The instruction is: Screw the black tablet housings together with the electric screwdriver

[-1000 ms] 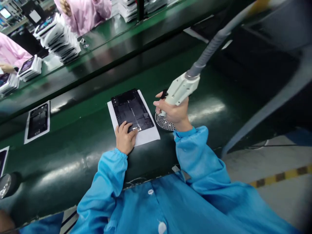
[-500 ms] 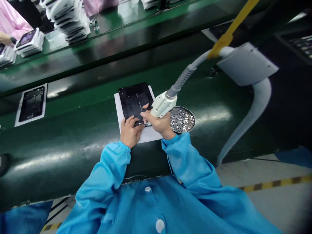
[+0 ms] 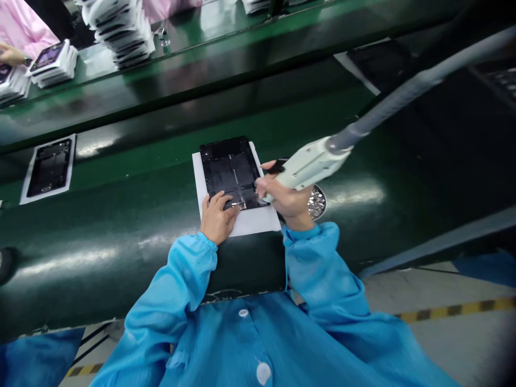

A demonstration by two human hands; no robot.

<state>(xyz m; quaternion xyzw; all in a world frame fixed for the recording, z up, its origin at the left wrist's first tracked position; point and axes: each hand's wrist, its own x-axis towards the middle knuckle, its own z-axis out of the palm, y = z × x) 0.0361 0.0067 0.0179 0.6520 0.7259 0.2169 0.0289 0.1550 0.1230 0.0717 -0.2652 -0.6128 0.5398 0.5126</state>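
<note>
A black tablet-like panel (image 3: pixel 229 172) lies on a white sheet (image 3: pixel 258 221) on the green work surface. My left hand (image 3: pixel 217 217) rests on the panel's lower left corner, fingers spread, fingertips near small metal parts at the lower edge. Wrapped in my right hand (image 3: pixel 288 201) is a pale, pistol-like hand tool (image 3: pixel 316 164) with a grey hose, held over the panel's lower right edge. Its tip is hidden by my fingers. Behind my right wrist a round dish (image 3: pixel 317 203) of small shiny metal pieces partly shows.
Another panel (image 3: pixel 50 166) lies on white paper at the left. Stacks of white-wrapped panels (image 3: pixel 121 32) stand on the raised shelf (image 3: pixel 193 51), where a person in pink reaches in. A grey tube (image 3: pixel 443 239) crosses the right side. A dark panel (image 3: pixel 379 62) lies at the upper right.
My right hand and the tool have moved right, away from the small metal parts at the panel's lower edge. The hose now stretches to the upper right. My left hand has stayed on the panel.
</note>
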